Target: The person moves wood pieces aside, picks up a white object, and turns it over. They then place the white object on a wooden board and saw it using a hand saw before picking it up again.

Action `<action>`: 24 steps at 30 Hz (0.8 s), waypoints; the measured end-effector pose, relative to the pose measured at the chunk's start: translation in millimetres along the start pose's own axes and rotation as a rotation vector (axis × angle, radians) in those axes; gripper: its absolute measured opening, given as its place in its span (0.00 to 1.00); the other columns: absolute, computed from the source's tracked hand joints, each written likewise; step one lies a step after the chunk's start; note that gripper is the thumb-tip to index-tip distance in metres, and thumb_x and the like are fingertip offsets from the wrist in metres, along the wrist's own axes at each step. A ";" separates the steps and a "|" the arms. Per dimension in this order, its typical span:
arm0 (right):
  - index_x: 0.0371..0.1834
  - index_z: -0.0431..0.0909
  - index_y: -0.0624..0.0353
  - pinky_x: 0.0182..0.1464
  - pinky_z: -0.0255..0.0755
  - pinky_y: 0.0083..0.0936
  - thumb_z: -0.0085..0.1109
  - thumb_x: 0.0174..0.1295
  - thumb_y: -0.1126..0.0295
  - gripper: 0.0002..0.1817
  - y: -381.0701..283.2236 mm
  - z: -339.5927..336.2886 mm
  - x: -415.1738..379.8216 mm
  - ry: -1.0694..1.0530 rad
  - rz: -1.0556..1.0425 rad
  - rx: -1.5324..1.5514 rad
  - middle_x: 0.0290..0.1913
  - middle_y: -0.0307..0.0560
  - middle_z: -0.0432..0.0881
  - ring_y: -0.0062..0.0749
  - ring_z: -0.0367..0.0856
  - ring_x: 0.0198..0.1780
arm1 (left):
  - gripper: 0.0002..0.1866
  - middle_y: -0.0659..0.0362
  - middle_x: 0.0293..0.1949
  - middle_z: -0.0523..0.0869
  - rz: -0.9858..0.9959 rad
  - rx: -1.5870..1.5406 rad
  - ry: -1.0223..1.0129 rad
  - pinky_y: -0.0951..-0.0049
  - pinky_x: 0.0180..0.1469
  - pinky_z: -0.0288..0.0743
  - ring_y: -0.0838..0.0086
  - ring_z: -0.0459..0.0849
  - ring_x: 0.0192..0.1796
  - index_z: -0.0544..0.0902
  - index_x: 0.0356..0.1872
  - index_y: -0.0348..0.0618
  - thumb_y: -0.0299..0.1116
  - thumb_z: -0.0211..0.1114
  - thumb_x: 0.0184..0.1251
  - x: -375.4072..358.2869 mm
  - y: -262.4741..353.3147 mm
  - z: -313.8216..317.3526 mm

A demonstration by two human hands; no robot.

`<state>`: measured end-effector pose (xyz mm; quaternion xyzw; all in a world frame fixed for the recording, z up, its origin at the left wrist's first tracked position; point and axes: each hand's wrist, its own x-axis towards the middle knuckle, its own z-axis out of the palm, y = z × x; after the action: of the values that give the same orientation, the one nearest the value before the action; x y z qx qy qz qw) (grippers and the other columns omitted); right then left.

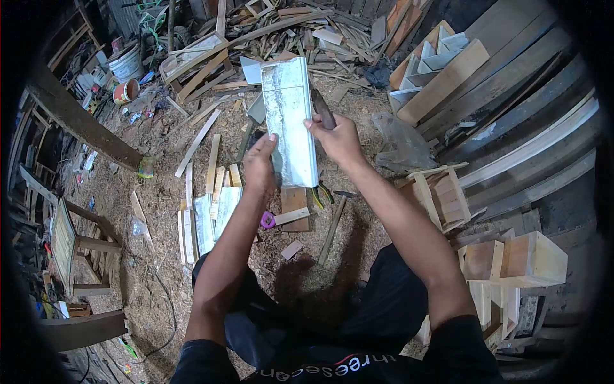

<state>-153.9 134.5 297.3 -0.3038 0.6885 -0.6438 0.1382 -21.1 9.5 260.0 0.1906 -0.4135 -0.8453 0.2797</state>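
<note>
Between the left hand (261, 163) and the right hand (337, 137), one whitish panel (291, 121) is held up off the shavings-strewn floor (358, 224). I read its long axis as running away from the wearer, far end tipped slightly left. Neither hand is nearer; both touch it. Left is closed on the left edge, thumb on the face; right pinches the right edge, thumb on the face, a little farther up. Right also has one dark handle (325, 114) alongside; I cannot tell what tool it belongs to. Count below the panel's near end: one pair of pliers (325, 194), one brown board (297, 225), one pink tape measure (267, 220), apparently. Left of these, one group of pale offcuts (204, 225), overlapped; I cannot count them fully.
</note>
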 end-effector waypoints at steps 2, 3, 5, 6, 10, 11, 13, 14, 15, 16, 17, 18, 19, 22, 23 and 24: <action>0.36 0.86 0.61 0.37 0.76 0.31 0.71 0.63 0.59 0.14 -5.2 -9.8 2.3 0.098 0.097 -0.204 0.29 0.45 0.87 0.30 0.86 0.32 | 0.13 0.59 0.40 0.88 0.049 0.184 0.026 0.74 0.47 0.75 0.77 0.83 0.38 0.84 0.51 0.34 0.34 0.62 0.76 13.0 -2.7 -15.1; 0.36 0.86 0.61 0.37 0.76 0.31 0.71 0.63 0.59 0.14 -3.1 -13.9 1.1 0.104 0.098 -0.209 0.29 0.45 0.87 0.30 0.86 0.32 | 0.12 0.60 0.39 0.88 0.100 0.335 0.015 0.74 0.46 0.75 0.77 0.82 0.37 0.85 0.50 0.36 0.33 0.62 0.76 18.0 -2.4 -21.1; 0.37 0.86 0.61 0.38 0.76 0.36 0.69 0.64 0.56 0.17 5.0 -22.3 -0.2 0.222 0.110 -0.307 0.28 0.50 0.87 0.40 0.87 0.32 | 0.13 0.60 0.39 0.88 0.195 0.508 0.110 0.75 0.47 0.75 0.77 0.83 0.40 0.86 0.51 0.37 0.34 0.61 0.76 27.5 -9.6 -27.5; 0.36 0.85 0.62 0.39 0.75 0.40 0.68 0.64 0.56 0.17 6.8 -26.0 -3.8 0.274 0.104 -0.329 0.28 0.54 0.86 0.49 0.86 0.33 | 0.13 0.60 0.39 0.88 0.193 0.505 0.102 0.75 0.47 0.75 0.77 0.83 0.40 0.86 0.51 0.37 0.34 0.61 0.76 32.8 -17.1 -36.2; 0.30 0.81 0.63 0.41 0.75 0.46 0.68 0.64 0.56 0.19 48.5 -49.3 -5.5 0.329 0.135 -0.439 0.28 0.59 0.85 0.57 0.86 0.36 | 0.16 0.50 0.42 0.91 0.196 0.939 -0.032 0.68 0.51 0.78 0.67 0.88 0.45 0.86 0.51 0.35 0.38 0.62 0.75 41.4 -54.4 -61.2; 0.30 0.81 0.63 0.41 0.75 0.46 0.68 0.64 0.56 0.19 53.4 -50.3 -11.3 0.328 0.146 -0.443 0.28 0.59 0.85 0.57 0.86 0.36 | 0.17 0.47 0.43 0.91 0.209 1.180 -0.022 0.67 0.51 0.78 0.65 0.89 0.46 0.86 0.50 0.34 0.39 0.62 0.75 38.8 -64.5 -66.4; 0.29 0.80 0.64 0.40 0.75 0.47 0.68 0.64 0.56 0.20 66.6 -52.0 -21.8 0.322 0.133 -0.513 0.28 0.60 0.84 0.57 0.86 0.35 | 0.19 0.42 0.42 0.89 0.177 1.227 -0.070 0.63 0.50 0.79 0.56 0.90 0.46 0.86 0.49 0.37 0.44 0.62 0.74 41.1 -90.1 -81.8; 0.30 0.79 0.64 0.38 0.74 0.47 0.68 0.64 0.54 0.21 73.2 -51.7 -29.0 0.291 0.168 -0.564 0.27 0.60 0.83 0.58 0.84 0.33 | 0.19 0.42 0.42 0.89 0.155 1.322 -0.153 0.62 0.50 0.79 0.53 0.89 0.47 0.86 0.49 0.37 0.45 0.61 0.75 44.7 -102.1 -91.2; 0.30 0.79 0.64 0.38 0.74 0.47 0.68 0.64 0.54 0.21 82.5 -48.4 -38.9 0.290 0.190 -0.563 0.27 0.60 0.83 0.58 0.84 0.33 | 0.20 0.41 0.42 0.89 0.133 1.417 -0.242 0.60 0.50 0.80 0.51 0.89 0.47 0.86 0.49 0.38 0.46 0.60 0.75 46.1 -107.4 -96.1; 0.30 0.78 0.64 0.37 0.74 0.47 0.67 0.64 0.54 0.21 90.9 -44.3 -47.4 0.266 0.148 -0.517 0.27 0.61 0.82 0.58 0.84 0.32 | 0.22 0.41 0.43 0.88 0.121 1.469 -0.314 0.56 0.50 0.80 0.47 0.88 0.47 0.87 0.49 0.42 0.50 0.58 0.75 50.2 -111.3 -99.6; 0.30 0.78 0.64 0.36 0.73 0.47 0.67 0.65 0.53 0.22 99.0 -41.0 -55.8 0.245 0.105 -0.473 0.26 0.61 0.82 0.59 0.83 0.32 | 0.22 0.41 0.43 0.88 0.107 1.470 -0.327 0.56 0.50 0.80 0.47 0.88 0.47 0.87 0.49 0.42 0.50 0.58 0.75 54.1 -115.6 -102.7; 0.30 0.77 0.63 0.34 0.72 0.47 0.67 0.65 0.51 0.23 102.6 -36.5 -66.8 0.235 0.117 -0.467 0.25 0.60 0.81 0.58 0.82 0.30 | 0.21 0.42 0.42 0.89 0.098 1.550 -0.353 0.52 0.51 0.80 0.46 0.88 0.47 0.87 0.50 0.47 0.52 0.58 0.74 55.4 -114.3 -99.0; 0.30 0.77 0.63 0.33 0.72 0.46 0.66 0.66 0.51 0.23 113.0 -31.9 -76.0 0.245 0.121 -0.457 0.24 0.58 0.80 0.56 0.82 0.29 | 0.21 0.42 0.41 0.89 0.090 1.625 -0.379 0.48 0.51 0.80 0.44 0.87 0.47 0.88 0.50 0.52 0.54 0.58 0.73 60.1 -119.6 -99.3; 0.34 0.82 0.61 0.30 0.70 0.30 0.65 0.69 0.58 0.15 134.0 -18.0 -113.8 0.250 0.219 -0.431 0.25 0.42 0.83 0.26 0.77 0.25 | 0.21 0.44 0.41 0.89 0.104 1.724 -0.417 0.46 0.49 0.81 0.45 0.88 0.45 0.87 0.49 0.54 0.56 0.55 0.75 74.5 -139.6 -110.9; 0.36 0.81 0.63 0.32 0.72 0.33 0.65 0.69 0.59 0.16 135.6 -13.9 -127.0 0.251 0.218 -0.322 0.26 0.47 0.83 0.32 0.80 0.27 | 0.22 0.45 0.41 0.89 0.144 1.776 -0.424 0.47 0.49 0.81 0.45 0.88 0.45 0.87 0.48 0.54 0.57 0.54 0.75 76.8 -145.0 -114.6; 0.38 0.81 0.65 0.34 0.74 0.36 0.65 0.69 0.59 0.16 136.6 -10.2 -138.4 0.257 0.215 -0.211 0.26 0.52 0.83 0.38 0.83 0.29 | 0.21 0.47 0.40 0.90 0.079 1.826 -0.435 0.48 0.53 0.80 0.47 0.88 0.46 0.87 0.48 0.55 0.56 0.53 0.76 77.2 -143.8 -110.1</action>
<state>-85.1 223.3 138.3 -0.1565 0.7927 -0.5831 0.0847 -65.0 -32.3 72.7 0.1598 -0.9660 -0.2004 -0.0330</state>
